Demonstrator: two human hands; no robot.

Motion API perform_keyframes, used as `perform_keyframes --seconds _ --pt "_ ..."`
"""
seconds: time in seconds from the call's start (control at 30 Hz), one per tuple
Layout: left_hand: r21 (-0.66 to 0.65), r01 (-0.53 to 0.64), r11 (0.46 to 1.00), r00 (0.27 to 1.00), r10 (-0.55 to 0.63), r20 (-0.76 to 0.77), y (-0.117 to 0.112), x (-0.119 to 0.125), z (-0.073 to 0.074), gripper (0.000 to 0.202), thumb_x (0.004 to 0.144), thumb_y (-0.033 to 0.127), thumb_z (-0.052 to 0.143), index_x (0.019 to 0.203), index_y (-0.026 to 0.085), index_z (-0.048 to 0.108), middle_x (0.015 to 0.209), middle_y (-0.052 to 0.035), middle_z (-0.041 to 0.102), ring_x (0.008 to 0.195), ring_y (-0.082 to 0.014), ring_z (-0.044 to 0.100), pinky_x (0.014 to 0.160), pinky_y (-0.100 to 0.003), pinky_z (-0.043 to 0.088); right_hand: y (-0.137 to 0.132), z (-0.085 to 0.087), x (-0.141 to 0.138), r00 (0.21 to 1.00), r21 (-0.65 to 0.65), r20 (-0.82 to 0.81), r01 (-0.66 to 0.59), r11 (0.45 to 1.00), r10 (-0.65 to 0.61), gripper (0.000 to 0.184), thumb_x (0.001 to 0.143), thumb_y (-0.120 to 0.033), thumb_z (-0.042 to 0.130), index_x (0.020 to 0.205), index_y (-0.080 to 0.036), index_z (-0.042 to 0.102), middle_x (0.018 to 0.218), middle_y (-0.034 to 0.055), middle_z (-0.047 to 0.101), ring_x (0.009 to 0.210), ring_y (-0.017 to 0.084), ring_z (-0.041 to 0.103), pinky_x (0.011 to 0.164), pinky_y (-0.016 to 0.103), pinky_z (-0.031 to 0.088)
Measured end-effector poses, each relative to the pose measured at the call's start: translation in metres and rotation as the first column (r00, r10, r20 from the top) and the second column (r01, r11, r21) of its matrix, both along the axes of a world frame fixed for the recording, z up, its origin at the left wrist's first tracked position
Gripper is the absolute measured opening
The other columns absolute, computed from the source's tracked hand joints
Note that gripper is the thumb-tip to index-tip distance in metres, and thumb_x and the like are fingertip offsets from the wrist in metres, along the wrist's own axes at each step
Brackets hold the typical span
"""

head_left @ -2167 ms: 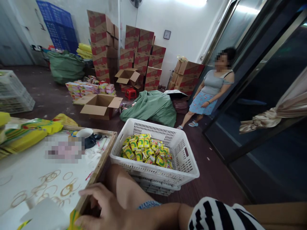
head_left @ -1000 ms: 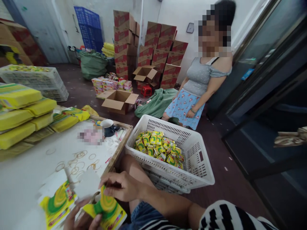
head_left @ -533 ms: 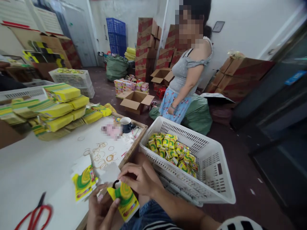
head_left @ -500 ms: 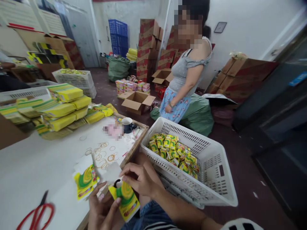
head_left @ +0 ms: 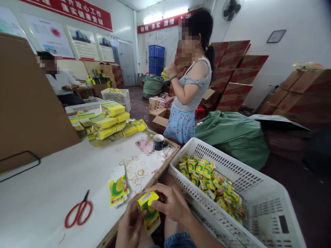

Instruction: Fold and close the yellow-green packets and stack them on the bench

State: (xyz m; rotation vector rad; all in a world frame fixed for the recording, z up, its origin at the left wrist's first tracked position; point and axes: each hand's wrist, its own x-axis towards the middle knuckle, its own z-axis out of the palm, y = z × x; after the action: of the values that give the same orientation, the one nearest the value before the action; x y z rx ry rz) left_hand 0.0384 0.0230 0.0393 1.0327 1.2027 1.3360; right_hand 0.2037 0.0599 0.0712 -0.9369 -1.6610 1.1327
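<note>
Both my hands hold one small yellow and green box (head_left: pixel 150 216) over my lap, its barcoded end turned up. My left hand (head_left: pixel 133 220) wraps its left side, the thumb on the front. Across its top right edge, my right hand (head_left: pixel 170 203) presses with thumb and fingers. On the white table (head_left: pixel 85 165), just left of my hands, lies a stack of flat yellow-green cartons (head_left: pixel 119 189). Behind the stack are scattered rubber bands (head_left: pixel 134 172). Red-handled scissors (head_left: pixel 79 212) rest farther left.
A white plastic basket (head_left: pixel 269 193) with many yellow boxes (head_left: pixel 207 175) stands at right. Yellow bundles (head_left: pixel 111 120) and a dark mug (head_left: pixel 158 142) sit at the table's back. One person (head_left: pixel 191 82) stands beyond the basket; another (head_left: pixel 60 82) sits at back left. A cardboard sheet (head_left: pixel 33 103) rises at left.
The box's top end is now closed, barcode up; before, it stood open with a black curved piece at its top. My view has swung left and up. The standing person has raised a hand.
</note>
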Motion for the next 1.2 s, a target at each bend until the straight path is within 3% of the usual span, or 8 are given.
perform_keyframes --seconds 0.13,0.3,0.57,0.7,0.83,1.03,1.2 --pt "0.019 0.028 0.999 0.996 -0.027 -0.083 0.001 -0.005 -0.014 0.058 0.074 0.051 0.07 0.122 0.022 0.06 0.116 -0.0103 0.072 0.106 -0.0294 0.068 0.091 -0.036 0.056 -0.003 -0.008 -0.006 0.996 -0.13 0.088 -0.003 0.992 0.015 0.042 0.075 -0.022 0.066 0.117 -0.021 0.061 0.075 -0.0039 0.063 0.059 0.01 0.049 0.053 0.019 0.036" --pt "0.043 0.116 0.992 0.982 -0.108 -0.154 -0.001 -0.012 -0.015 0.054 0.079 0.045 0.065 0.127 0.02 0.059 0.123 -0.014 0.068 0.115 -0.0302 0.063 0.095 -0.038 0.053 -0.003 -0.013 -0.011 0.979 -0.122 0.192 0.085 0.989 -0.061 0.043 0.072 -0.011 0.059 0.114 -0.02 0.055 0.071 -0.0039 0.065 0.057 0.011 0.054 0.053 0.019 0.036" --pt "0.058 0.104 0.993 0.976 -0.091 -0.199 -0.003 -0.007 -0.001 0.046 0.073 0.038 0.072 0.116 0.021 0.068 0.099 -0.0111 0.075 0.106 -0.0305 0.067 0.097 -0.042 0.05 0.001 -0.02 -0.01 0.924 -0.038 0.368 0.129 0.991 -0.106 0.038 0.073 -0.013 0.06 0.11 -0.023 0.057 0.069 -0.0036 0.068 0.059 0.015 0.061 0.054 0.022 0.036" --pt "0.046 0.103 0.994 0.976 -0.092 -0.196 -0.002 -0.007 -0.002 0.046 0.072 0.038 0.072 0.115 0.021 0.068 0.1 -0.0112 0.075 0.108 -0.0311 0.067 0.095 -0.041 0.052 -0.001 -0.03 -0.014 0.921 -0.006 0.361 0.156 0.988 -0.144 0.037 0.075 -0.012 0.057 0.111 -0.023 0.057 0.071 -0.0029 0.069 0.063 0.016 0.065 0.055 0.021 0.038" --pt "0.0 0.14 0.99 0.981 -0.139 -0.138 -0.002 -0.007 0.003 0.053 0.075 0.04 0.07 0.123 0.021 0.062 0.11 -0.0122 0.073 0.108 -0.0312 0.067 0.093 -0.042 0.054 -0.003 -0.025 -0.009 0.936 -0.014 0.339 0.102 0.995 -0.091 0.037 0.08 -0.018 0.061 0.116 -0.023 0.059 0.068 -0.0034 0.067 0.06 0.015 0.062 0.055 0.022 0.04" --pt "0.015 0.214 0.977 0.975 -0.213 -0.06 -0.001 -0.008 0.01 0.055 0.08 0.041 0.068 0.129 0.02 0.056 0.117 -0.0139 0.071 0.118 -0.0311 0.062 0.1 -0.044 0.049 -0.001 -0.014 0.004 0.989 0.079 0.123 0.068 0.995 -0.078 0.025 0.092 -0.033 0.053 0.109 -0.021 0.067 0.107 0.0077 0.07 0.095 0.021 0.065 0.085 0.03 0.05" --pt "0.047 0.206 0.977 0.978 -0.205 -0.04 -0.001 -0.005 0.004 0.052 0.079 0.037 0.07 0.127 0.022 0.057 0.119 -0.0132 0.07 0.117 -0.0308 0.062 0.104 -0.045 0.046 -0.001 -0.026 -0.001 0.997 -0.049 -0.034 0.065 0.997 -0.067 0.024 0.09 -0.034 0.057 0.104 -0.018 0.066 0.104 0.0085 0.071 0.09 0.021 0.067 0.081 0.031 0.052"
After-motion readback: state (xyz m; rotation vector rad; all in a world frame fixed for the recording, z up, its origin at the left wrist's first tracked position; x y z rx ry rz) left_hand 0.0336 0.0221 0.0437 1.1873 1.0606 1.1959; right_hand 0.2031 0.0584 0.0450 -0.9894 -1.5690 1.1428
